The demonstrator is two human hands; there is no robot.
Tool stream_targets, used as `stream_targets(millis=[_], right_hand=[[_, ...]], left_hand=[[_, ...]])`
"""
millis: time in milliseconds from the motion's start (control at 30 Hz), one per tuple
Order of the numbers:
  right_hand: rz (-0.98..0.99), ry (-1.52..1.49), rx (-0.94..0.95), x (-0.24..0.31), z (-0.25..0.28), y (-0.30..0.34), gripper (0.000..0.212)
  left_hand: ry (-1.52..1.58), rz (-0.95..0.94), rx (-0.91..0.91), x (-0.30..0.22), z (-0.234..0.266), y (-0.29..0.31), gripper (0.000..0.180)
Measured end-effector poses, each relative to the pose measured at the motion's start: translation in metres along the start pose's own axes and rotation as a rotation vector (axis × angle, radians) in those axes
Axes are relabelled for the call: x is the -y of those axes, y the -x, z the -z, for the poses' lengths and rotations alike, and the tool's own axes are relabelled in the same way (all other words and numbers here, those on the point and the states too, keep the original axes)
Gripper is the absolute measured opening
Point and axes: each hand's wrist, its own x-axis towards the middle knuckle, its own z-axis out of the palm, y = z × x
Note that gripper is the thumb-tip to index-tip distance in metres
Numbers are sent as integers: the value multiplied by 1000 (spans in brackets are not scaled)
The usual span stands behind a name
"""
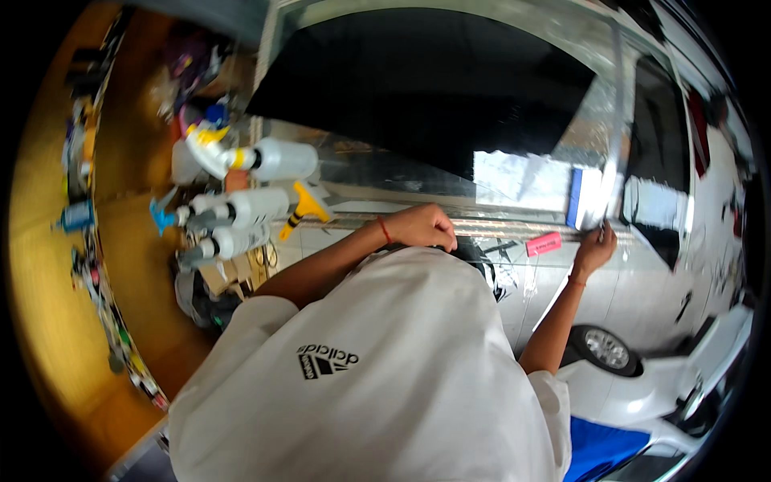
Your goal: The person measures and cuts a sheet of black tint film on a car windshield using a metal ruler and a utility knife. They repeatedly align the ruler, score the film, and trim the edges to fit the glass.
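Observation:
My left hand (426, 226) is curled into a fist at the near edge of a glass-topped table (377, 166), close to my body; the inside of the fist is hidden. At the same edge, further right, the fingers of my right hand (596, 251) pinch together around something small and dark that I cannot make out. A large sheet of black film (418, 80) lies across the glass. Just beyond my right hand are a blue-edged white block (575, 198) and a pale sheet (514, 181). A yellow-handled squeegee (305, 210) lies left of my left hand.
Several spray bottles (285, 159) crowd the table's left end. A second black film piece (658, 136) lies at the right, beside a white cloth (654, 202). A pink tag (544, 244) sits just past the near edge. A white car (634, 394) stands behind me, lower right.

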Motion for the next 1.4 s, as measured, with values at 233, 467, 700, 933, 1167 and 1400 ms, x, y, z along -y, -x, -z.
stream_targets(millis=[233,467,700,933,1167,1400], right_hand=[[-78,-69,80,1,7,0,34],[-238,-280,156,-4,13,5,40],[70,-135,-181,-27,-1,-2,32],[-229,-693,107,137,22,-3,33],[-1050,-1480,645,174,44,9,30],[-1137,-1518,629,179,24,-2,35]], left_hand=[[39,-107,-719,31,14,52,21],[241,-163,-1271,103,12,114,38],[-309,-140,-1411,72,85,67,88],[259,-122,-1614,91,132,64,106],[239,-122,-1533,85,113,76,91],[66,26,-1450,109,99,79,71]])
